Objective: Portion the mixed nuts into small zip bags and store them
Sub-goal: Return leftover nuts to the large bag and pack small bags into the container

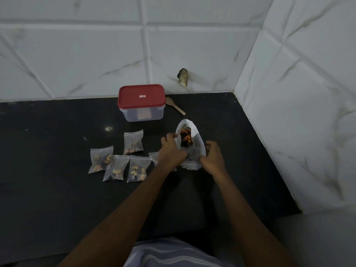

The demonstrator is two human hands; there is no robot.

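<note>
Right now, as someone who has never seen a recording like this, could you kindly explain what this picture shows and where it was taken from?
There is no machine here: a person works with two bare hands. The single picture comes from a camera worn on the person's head, looking forward and down. The left hand and the right hand each grip one side of a larger white bag of mixed nuts, whose mouth is open. On the black countertop lie four small zip bags already filled with nuts, and a fifth bag is partly hidden behind the left hand. Further back stands a clear plastic container with its red lid on, and a wooden spoon lies beside it.
</note>
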